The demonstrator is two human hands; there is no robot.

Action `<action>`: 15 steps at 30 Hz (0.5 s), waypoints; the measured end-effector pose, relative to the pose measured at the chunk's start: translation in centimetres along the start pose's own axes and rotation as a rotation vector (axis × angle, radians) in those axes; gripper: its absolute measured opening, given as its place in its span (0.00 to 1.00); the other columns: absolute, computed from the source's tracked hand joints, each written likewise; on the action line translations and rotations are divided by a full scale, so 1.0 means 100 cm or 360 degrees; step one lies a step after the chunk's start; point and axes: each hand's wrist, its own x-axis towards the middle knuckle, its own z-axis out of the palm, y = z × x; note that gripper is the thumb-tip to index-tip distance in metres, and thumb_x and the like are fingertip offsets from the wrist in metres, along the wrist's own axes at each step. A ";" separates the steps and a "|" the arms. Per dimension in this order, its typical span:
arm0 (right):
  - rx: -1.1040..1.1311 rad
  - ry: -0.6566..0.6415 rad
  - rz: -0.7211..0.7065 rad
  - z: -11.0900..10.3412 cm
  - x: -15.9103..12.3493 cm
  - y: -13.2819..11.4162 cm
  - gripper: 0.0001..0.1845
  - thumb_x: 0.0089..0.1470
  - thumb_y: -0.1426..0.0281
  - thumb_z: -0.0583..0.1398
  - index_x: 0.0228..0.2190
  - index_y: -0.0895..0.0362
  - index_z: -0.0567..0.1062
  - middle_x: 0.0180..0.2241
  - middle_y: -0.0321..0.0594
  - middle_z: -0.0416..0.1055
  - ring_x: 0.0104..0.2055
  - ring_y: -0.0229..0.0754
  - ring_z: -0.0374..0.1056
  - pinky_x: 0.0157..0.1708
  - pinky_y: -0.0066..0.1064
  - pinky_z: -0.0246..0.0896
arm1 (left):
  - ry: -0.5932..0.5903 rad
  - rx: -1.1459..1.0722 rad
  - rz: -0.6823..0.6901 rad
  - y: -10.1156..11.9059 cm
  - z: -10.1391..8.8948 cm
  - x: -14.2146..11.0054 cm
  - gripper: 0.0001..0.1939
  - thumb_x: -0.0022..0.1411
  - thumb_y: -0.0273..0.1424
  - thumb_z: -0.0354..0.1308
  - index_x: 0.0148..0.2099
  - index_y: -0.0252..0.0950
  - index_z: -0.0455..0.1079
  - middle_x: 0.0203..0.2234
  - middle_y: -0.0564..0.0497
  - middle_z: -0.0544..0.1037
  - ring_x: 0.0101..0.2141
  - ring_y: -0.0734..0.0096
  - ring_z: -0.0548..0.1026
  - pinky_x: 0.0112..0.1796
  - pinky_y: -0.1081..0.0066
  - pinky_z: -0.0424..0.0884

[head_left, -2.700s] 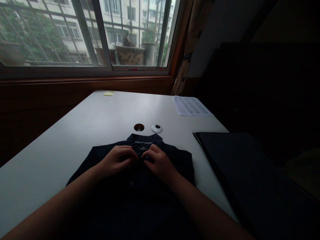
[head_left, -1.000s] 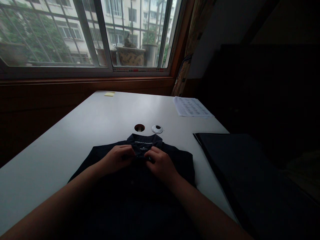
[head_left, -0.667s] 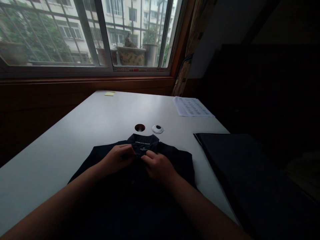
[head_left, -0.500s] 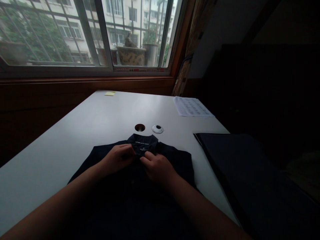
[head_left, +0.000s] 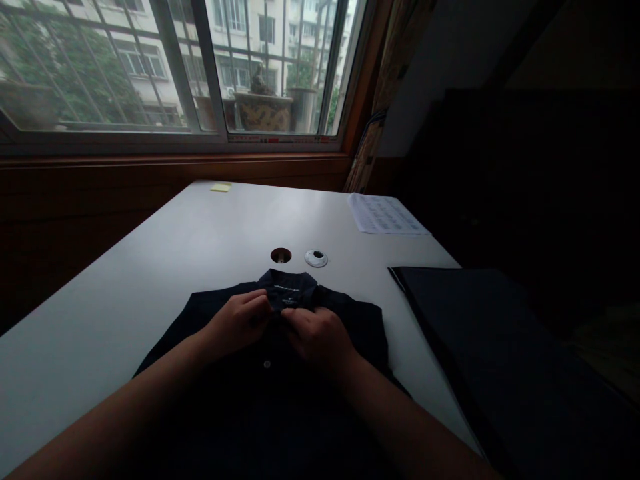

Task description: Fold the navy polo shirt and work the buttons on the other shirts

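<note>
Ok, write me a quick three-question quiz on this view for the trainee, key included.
1. Pick one: the left hand and the right hand both touch A) the pale yellow paper slip; B) the dark navy cloth shirt; C) the white printed sheets.
2. True or false: in the picture, the small pale round button shows lower than the shirt's dark collar.
3. Fill in: in the picture, the round dark hole lies to the ___ of the round white cap.

Key: 1 B; 2 true; 3 left.
</note>
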 end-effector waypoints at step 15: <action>0.0026 0.0118 -0.0073 0.001 -0.004 0.004 0.12 0.67 0.67 0.54 0.34 0.56 0.74 0.29 0.37 0.74 0.28 0.39 0.66 0.31 0.34 0.50 | -0.0224 -0.0267 -0.0214 0.005 -0.013 -0.001 0.13 0.58 0.21 0.54 0.46 0.34 0.70 0.30 0.50 0.76 0.28 0.75 0.73 0.29 0.75 0.70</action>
